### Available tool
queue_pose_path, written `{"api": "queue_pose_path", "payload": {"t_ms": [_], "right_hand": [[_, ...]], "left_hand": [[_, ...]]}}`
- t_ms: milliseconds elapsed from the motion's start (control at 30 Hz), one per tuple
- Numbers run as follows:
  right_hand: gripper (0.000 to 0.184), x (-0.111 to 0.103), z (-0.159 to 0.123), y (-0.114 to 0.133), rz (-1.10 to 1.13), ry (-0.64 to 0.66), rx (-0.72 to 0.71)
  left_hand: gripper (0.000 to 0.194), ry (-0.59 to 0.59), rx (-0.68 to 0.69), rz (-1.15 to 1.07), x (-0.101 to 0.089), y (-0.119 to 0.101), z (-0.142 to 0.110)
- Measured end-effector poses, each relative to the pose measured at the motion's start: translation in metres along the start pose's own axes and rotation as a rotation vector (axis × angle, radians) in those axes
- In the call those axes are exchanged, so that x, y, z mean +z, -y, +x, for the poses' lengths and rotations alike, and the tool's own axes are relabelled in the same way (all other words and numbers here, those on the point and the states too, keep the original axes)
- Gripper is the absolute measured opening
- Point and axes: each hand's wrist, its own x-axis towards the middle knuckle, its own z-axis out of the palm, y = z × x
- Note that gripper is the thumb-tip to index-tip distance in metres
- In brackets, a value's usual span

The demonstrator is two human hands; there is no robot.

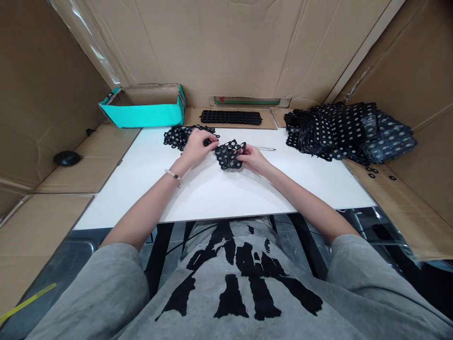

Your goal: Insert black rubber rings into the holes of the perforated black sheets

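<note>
**Item:** a crumpled, flexible black lattice sheet (228, 155) of rubbery-looking material, pierced with round holes and irregular in outline, held at centre frame over a white tabletop (198, 198). The left hand (197, 147) and right hand (252, 158) are close together, their fingers pinching opposite sides of it. A beaded pale bracelet (172, 176) circles the left wrist.

**Nearby:** a second black lattice sheet (186, 136) lies on the table, partly behind the left hand. A slim pale pen (266, 148) lies just beside the right hand.

**Beyond:** a heaped stack of black perforated sheets (339, 130) sits at upper right, with small black rings (371, 172) scattered on brown cardboard below it. A rigid black tray with rows of round holes (230, 117) lies at top centre. An open teal cardboard box (143, 113) stands at upper left.
</note>
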Motion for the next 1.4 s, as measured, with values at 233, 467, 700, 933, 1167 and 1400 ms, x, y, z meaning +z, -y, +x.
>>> {"api": "queue_pose_path", "payload": {"t_ms": [233,467,700,933,1167,1400], "right_hand": [[0.029,-0.001,0.000,0.000,-0.105,0.022,-0.053],[0.029,0.002,0.005,-0.008,-0.029,0.017,-0.024],[0.030,0.000,0.006,-0.012,-0.057,-0.012,0.003],[0.030,-0.004,0.004,-0.009,-0.029,-0.050,0.033],[0.033,-0.001,0.002,-0.005,-0.024,-0.027,0.036],[0.043,-0.003,0.003,-0.008,-0.018,-0.016,-0.038]], "left_hand": [[0.032,0.306,0.010,-0.203,0.027,-0.038,-0.011],[0.027,0.325,-0.267,-0.437,0.033,-0.033,-0.006],[0.031,-0.175,-0.425,-0.382,0.015,0.001,0.006],[0.045,-0.264,-0.231,0.113,-0.034,0.062,0.009],[0.050,-0.185,-0.088,0.218,-0.020,0.033,0.003],[0.036,0.269,0.068,0.007,0.015,-0.028,-0.003]]}}
